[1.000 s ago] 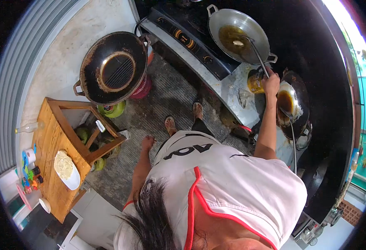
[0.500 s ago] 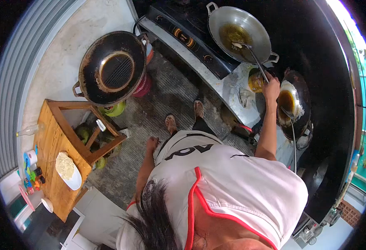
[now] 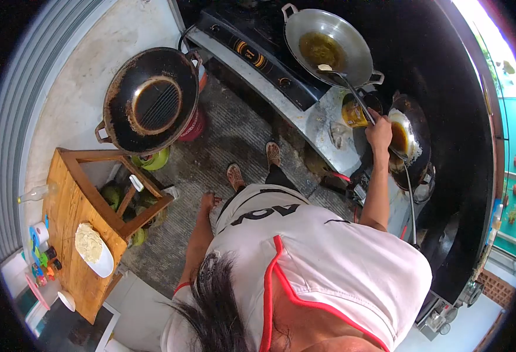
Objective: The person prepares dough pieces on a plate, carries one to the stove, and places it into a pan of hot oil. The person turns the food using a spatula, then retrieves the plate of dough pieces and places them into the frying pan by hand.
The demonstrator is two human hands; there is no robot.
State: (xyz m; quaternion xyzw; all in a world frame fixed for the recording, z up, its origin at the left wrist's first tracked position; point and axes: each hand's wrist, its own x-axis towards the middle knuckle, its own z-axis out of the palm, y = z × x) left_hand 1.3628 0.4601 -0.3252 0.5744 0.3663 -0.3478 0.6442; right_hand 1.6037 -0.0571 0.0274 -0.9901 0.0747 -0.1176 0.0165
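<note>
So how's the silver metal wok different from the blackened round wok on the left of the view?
The silver metal wok has a pale, shiny inside; the blackened round wok is dark with a brownish ring. The silver wok holds a yellowish pool; the blackened wok's middle shows striped lines. The right hand holds a metal ladle over the silver wok; neither hand is at the blackened wok. Both are round with two loop handles.

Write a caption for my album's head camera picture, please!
The right hand holds a long metal utensil over a silver wok.
</note>
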